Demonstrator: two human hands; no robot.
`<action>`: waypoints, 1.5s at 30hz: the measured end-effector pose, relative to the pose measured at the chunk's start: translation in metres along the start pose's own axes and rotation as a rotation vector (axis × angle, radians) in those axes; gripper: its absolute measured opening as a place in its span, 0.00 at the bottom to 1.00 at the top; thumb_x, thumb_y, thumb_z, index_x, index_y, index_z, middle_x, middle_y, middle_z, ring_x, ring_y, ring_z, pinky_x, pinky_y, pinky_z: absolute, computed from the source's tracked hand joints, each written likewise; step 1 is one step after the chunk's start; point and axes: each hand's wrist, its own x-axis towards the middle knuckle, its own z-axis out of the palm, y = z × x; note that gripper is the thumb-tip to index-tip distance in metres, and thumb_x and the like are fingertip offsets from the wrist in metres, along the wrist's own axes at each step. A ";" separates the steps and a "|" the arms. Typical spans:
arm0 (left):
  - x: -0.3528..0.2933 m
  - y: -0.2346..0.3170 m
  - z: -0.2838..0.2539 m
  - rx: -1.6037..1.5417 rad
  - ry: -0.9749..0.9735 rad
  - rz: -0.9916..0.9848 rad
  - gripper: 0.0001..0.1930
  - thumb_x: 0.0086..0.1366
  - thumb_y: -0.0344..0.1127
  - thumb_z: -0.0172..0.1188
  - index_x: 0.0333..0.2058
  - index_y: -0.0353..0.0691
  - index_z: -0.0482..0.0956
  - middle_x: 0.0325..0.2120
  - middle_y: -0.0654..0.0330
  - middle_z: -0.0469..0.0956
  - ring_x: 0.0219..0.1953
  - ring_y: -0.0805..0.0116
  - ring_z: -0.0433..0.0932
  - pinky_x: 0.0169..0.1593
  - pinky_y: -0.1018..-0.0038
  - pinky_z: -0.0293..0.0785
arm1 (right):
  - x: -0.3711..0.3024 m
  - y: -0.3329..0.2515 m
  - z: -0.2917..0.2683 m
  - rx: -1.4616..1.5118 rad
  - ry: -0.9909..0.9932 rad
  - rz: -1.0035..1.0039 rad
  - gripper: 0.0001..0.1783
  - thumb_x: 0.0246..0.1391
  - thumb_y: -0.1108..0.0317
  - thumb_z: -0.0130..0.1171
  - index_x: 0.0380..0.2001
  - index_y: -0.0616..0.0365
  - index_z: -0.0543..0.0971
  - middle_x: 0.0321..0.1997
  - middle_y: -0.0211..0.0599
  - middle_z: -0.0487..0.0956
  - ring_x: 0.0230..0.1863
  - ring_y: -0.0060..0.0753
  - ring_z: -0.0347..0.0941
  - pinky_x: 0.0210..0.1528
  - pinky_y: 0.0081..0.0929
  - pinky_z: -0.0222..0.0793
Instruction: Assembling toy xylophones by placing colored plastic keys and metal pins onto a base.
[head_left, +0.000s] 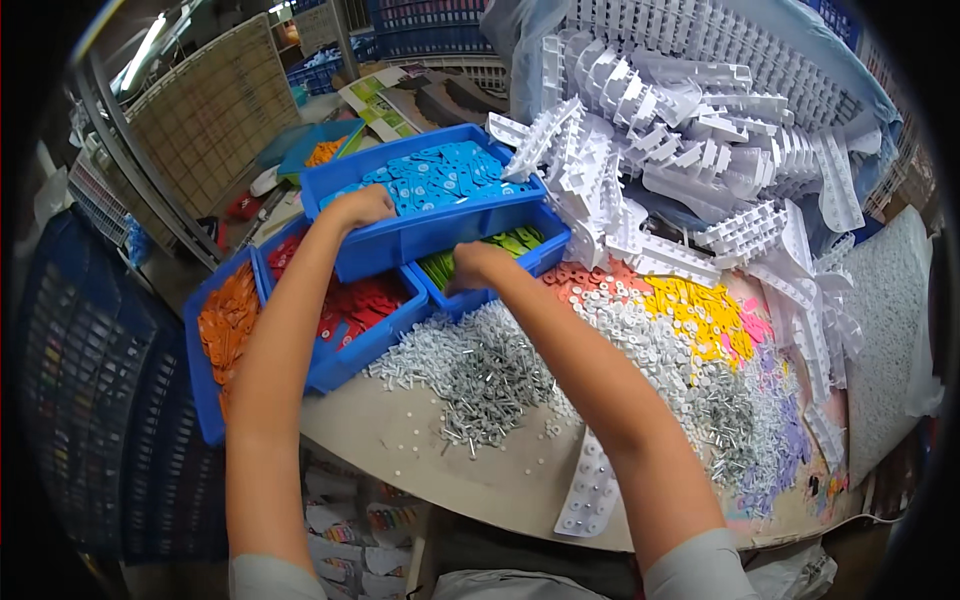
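My left hand is closed at the near left of a blue bin, its curled fingertips down at the flat light-blue plastic pieces inside. What it holds, if anything, is hidden. My right hand reaches into a lower blue bin of green plastic pieces. Its fingers are bent and pressed together among the pieces, and their tips are hard to see. Beside these stand a bin of red pieces and one of orange pieces.
White ridged plastic strips are heaped at the back right. Small metal and white pins, yellow pieces and purple pieces are spread over the table. One white strip lies at the near edge, by my right forearm.
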 end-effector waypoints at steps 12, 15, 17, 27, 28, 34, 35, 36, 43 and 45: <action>-0.021 0.016 -0.009 -0.328 0.676 -0.041 0.13 0.70 0.39 0.60 0.39 0.33 0.82 0.31 0.48 0.86 0.35 0.54 0.86 0.38 0.60 0.79 | 0.031 -0.022 0.026 0.054 -0.079 0.047 0.21 0.47 0.65 0.67 0.44 0.63 0.88 0.52 0.56 0.85 0.56 0.55 0.83 0.55 0.45 0.80; -0.043 0.058 -0.012 -0.816 0.540 -0.079 0.13 0.78 0.41 0.51 0.48 0.37 0.75 0.27 0.59 0.79 0.23 0.70 0.76 0.25 0.76 0.69 | 0.010 -0.017 0.014 0.021 0.020 0.062 0.19 0.48 0.67 0.65 0.44 0.64 0.87 0.52 0.57 0.85 0.56 0.56 0.82 0.54 0.45 0.80; -0.061 0.055 -0.019 -0.991 0.483 -0.050 0.12 0.79 0.38 0.45 0.54 0.41 0.69 0.29 0.63 0.76 0.20 0.75 0.70 0.23 0.78 0.63 | -0.010 -0.032 0.002 0.039 0.155 0.078 0.16 0.56 0.73 0.60 0.47 0.60 0.86 0.52 0.50 0.86 0.54 0.56 0.84 0.55 0.50 0.80; -0.211 0.131 0.103 -1.242 0.309 0.310 0.21 0.72 0.33 0.58 0.62 0.34 0.73 0.40 0.58 0.81 0.31 0.79 0.77 0.30 0.83 0.73 | -0.260 0.029 -0.046 1.202 0.223 -0.178 0.07 0.71 0.66 0.55 0.44 0.59 0.76 0.38 0.34 0.86 0.42 0.23 0.81 0.46 0.23 0.72; -0.223 0.143 0.119 -1.319 0.236 0.279 0.20 0.71 0.30 0.59 0.60 0.31 0.74 0.41 0.53 0.84 0.33 0.76 0.80 0.31 0.82 0.75 | -0.288 0.032 -0.038 1.262 0.210 -0.106 0.07 0.70 0.67 0.55 0.45 0.58 0.76 0.38 0.34 0.86 0.41 0.22 0.81 0.45 0.23 0.72; -0.245 0.207 0.190 -1.465 -0.116 0.073 0.14 0.68 0.25 0.62 0.51 0.29 0.78 0.41 0.47 0.87 0.31 0.71 0.85 0.31 0.79 0.79 | -0.413 0.026 0.022 1.355 0.476 0.174 0.07 0.69 0.71 0.56 0.41 0.64 0.79 0.35 0.33 0.81 0.35 0.23 0.76 0.42 0.24 0.72; -0.242 0.216 0.197 -1.463 -0.130 0.071 0.14 0.68 0.25 0.62 0.51 0.29 0.78 0.41 0.47 0.87 0.31 0.71 0.85 0.31 0.79 0.79 | -0.428 0.028 0.029 1.359 0.481 0.186 0.07 0.69 0.71 0.56 0.41 0.64 0.79 0.35 0.33 0.81 0.35 0.23 0.76 0.42 0.24 0.72; -0.238 0.224 0.205 -1.456 -0.189 0.079 0.12 0.68 0.25 0.63 0.49 0.29 0.78 0.40 0.48 0.88 0.30 0.72 0.84 0.30 0.79 0.79 | -0.443 0.031 0.038 1.359 0.536 0.269 0.08 0.70 0.71 0.56 0.41 0.65 0.81 0.35 0.33 0.81 0.35 0.23 0.76 0.42 0.24 0.72; -0.227 0.254 0.234 -1.357 -0.203 0.141 0.06 0.70 0.26 0.63 0.43 0.31 0.81 0.32 0.55 0.88 0.31 0.76 0.83 0.35 0.79 0.78 | -0.490 0.038 0.058 1.356 0.661 0.444 0.15 0.68 0.73 0.56 0.53 0.68 0.83 0.49 0.38 0.82 0.40 0.23 0.75 0.45 0.23 0.73; -0.225 0.262 0.237 -1.349 -0.112 0.127 0.06 0.70 0.25 0.62 0.43 0.31 0.81 0.32 0.55 0.87 0.32 0.75 0.83 0.35 0.79 0.78 | -0.486 0.036 0.058 1.315 0.689 0.487 0.15 0.68 0.75 0.58 0.54 0.67 0.83 0.49 0.35 0.82 0.40 0.21 0.75 0.46 0.21 0.73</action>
